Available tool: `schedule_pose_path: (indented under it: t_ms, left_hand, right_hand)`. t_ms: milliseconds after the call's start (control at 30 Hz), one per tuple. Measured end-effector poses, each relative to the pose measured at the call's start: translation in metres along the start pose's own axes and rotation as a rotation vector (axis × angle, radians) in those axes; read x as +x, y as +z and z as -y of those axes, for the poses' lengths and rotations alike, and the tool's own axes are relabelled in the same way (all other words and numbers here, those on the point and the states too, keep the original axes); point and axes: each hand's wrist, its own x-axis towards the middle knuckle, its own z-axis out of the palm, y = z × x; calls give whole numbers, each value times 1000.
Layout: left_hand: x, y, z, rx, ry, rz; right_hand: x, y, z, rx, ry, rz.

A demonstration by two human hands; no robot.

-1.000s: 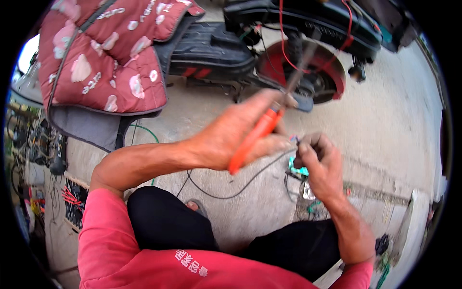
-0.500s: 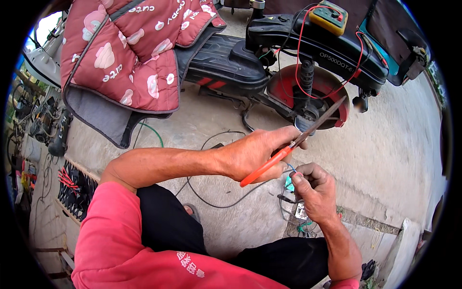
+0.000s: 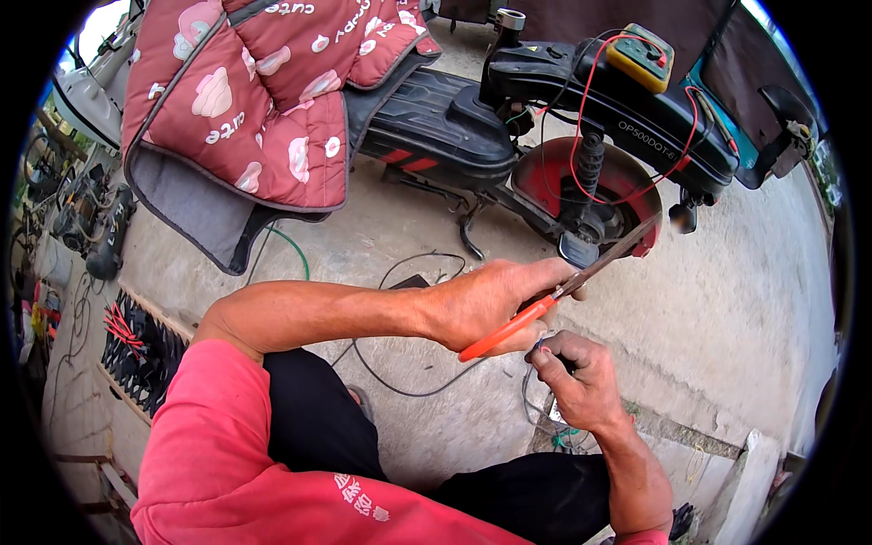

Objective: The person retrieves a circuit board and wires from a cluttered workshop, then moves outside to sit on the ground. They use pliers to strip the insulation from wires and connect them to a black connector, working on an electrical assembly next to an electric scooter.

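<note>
My left hand (image 3: pixel 495 304) grips a pair of scissors (image 3: pixel 509 331) with orange handles, its long dark blades pointing up and to the right. Just below it, my right hand (image 3: pixel 581 377) is closed in a pinch on a thin wire (image 3: pixel 542 343), whose bluish end shows close to the left fingers. Most of the wire is covered by fingers. Under the right hand a grey cable (image 3: pixel 526 392) hangs down. Beyond both hands stands a black electric scooter (image 3: pixel 445 136) with a red rear wheel (image 3: pixel 541 177).
On the scooter lies a yellow multimeter (image 3: pixel 641 62) with red and black leads. A padded pink cover (image 3: pixel 263 100) drapes over its front. A black cable (image 3: pixel 400 391) loops across the concrete floor. At the left sits a tray of dark parts (image 3: pixel 150 354) with red pieces on top.
My right hand has shifted slightly left, nearer the left hand, and less of the blue wire shows between them. The scissors stay in my left hand. The whole view has shifted slightly.
</note>
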Motion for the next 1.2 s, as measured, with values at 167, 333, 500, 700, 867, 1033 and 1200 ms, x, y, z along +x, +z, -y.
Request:
schedule_pose_path:
  t_ms: [167, 333, 500, 700, 867, 1033, 1200]
  left_hand:
    - [0, -6, 3, -640, -95, 106]
    - [1, -7, 7, -668, -29, 59]
    - [0, -3, 15, -286, 39, -37]
    - [-2, -4, 13, -97, 112, -34]
    - [-2, -5, 13, -119, 78, -66]
    - [0, -7, 19, -289, 56, -175]
    - [-3, -3, 17, -272, -105, -161]
  right_hand:
    - [-2, -13, 0, 471, 122, 63]
    - [0, -9, -3, 615, 140, 44]
    - [1, -7, -6, 542, 170, -15]
    - [2, -6, 2, 400, 150, -5]
    - [1, -7, 4, 403, 222, -101]
    - [2, -9, 0, 523, 200, -248]
    - [3, -11, 0, 555, 182, -348]
